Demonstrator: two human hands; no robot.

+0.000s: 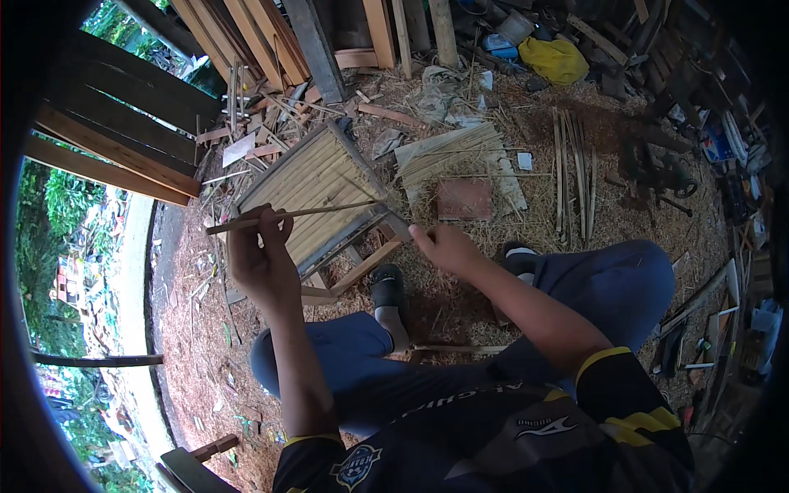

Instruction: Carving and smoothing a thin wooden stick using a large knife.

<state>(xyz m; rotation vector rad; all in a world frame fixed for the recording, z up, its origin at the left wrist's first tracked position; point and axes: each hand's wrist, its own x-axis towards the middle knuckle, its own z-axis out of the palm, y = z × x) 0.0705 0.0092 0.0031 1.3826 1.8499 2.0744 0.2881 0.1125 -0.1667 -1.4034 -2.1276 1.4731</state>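
My left hand (263, 251) is closed around a thin bamboo strip (329, 209). The strip points right, its far end near my right hand. With its thumb stretched toward the strip's end, my right hand (450, 249) has the other fingers curled in. Whatever it holds, if anything, is hidden. Beyond and under the strip stands a low wooden frame (355, 149) on legs, its top filled with side-by-side bamboo slats (304, 174). A leg brace (366, 267) of lighter wood shows beside my shoe.
Shavings cover the ground. A reddish tile (464, 200) and a slatted mat (509, 168) lie ahead, with long strips (575, 172) to their right. Planks (238, 41) lean at the back left. A yellow bag (555, 59) and a metal vise-like tool (653, 168) are farther right.
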